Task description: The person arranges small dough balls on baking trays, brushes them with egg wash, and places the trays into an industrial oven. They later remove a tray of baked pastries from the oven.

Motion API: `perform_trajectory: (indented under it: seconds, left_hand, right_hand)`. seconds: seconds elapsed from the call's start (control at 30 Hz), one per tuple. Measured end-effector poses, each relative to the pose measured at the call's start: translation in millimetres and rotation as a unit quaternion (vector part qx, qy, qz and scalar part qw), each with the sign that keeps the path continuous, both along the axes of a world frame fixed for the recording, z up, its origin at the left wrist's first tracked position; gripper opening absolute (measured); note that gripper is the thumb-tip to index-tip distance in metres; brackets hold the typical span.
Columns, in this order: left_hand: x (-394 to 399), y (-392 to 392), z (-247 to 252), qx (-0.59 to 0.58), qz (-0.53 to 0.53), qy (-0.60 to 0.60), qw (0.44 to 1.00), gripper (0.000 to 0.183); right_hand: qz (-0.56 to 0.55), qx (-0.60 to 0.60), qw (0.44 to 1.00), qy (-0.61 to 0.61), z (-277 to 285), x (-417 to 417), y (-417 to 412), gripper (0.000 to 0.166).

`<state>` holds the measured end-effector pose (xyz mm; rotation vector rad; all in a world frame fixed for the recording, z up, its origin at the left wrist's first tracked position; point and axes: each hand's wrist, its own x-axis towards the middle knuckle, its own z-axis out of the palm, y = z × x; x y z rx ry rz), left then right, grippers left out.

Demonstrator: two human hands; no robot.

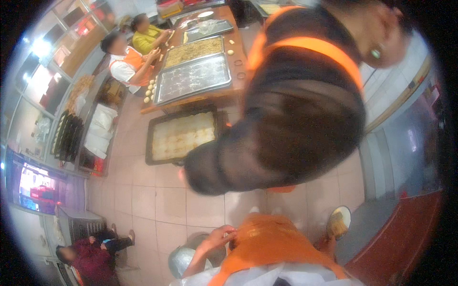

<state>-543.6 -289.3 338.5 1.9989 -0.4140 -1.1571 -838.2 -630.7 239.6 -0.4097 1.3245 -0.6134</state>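
My left hand [222,236] is at the left edge of my orange apron [266,239], its fingers bent; whether they pinch anything is hidden. On the right, a small white-rimmed bowl [344,211] with yellowish-brown food [337,225] inside is held in my right hand [328,241], which is mostly hidden beside and below it. Directly ahead, a co-worker in a dark sheer sleeve [286,125] leans across my view. A dark-rimmed baking tray [149,143] with a pale, browned sheet [184,136] lies by that person's hand, which is mostly hidden.
Two people [123,62] [146,35] work with dough at a wooden table [238,80]. On it are a bare metal tray [193,77], a crumb-filled tray [195,52] and several dough balls [148,93]. A metal container [179,261] stands by my left arm; another person [93,255] sits lower left.
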Motion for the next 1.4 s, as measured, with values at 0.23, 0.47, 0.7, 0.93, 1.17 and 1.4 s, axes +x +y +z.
perform_trajectory:
  seconds: [0.23,0.47,0.7,0.93,1.17,1.4]
  left_hand:
    - [40.8,-15.2,-10.8,-0.004,-0.022,-0.044,0.999,0.029]
    - [92.6,-122.8,-23.2,-0.030,-0.169,-0.117,0.978,0.030]
    - [144.2,-293.6,-42.0,-0.121,-0.235,-0.069,0.962,0.031]
    - [220.0,-320.7,-174.5,-0.024,-0.099,-0.144,0.984,0.034]
    - [257.3,-274.7,-248.0,0.175,0.065,-0.057,0.981,0.026]
    - [321.5,-310.9,-323.7,0.167,-0.284,-0.312,0.891,0.017]
  right_hand:
    - [-0.016,0.031,0.999,0.026,16.3,-19.3,21.2,0.024]
    - [-0.057,0.029,0.997,0.048,1.4,4.7,-5.7,0.025]
    - [-0.076,0.035,0.994,0.067,-23.8,36.7,-73.3,0.026]
    - [-0.090,0.048,0.991,0.083,-37.4,90.7,-171.2,0.027]
    - [0.042,0.009,0.999,0.002,-59.7,206.4,-319.1,0.019]
    - [0.039,-0.073,0.997,0.002,-42.6,450.3,-493.1,0.019]
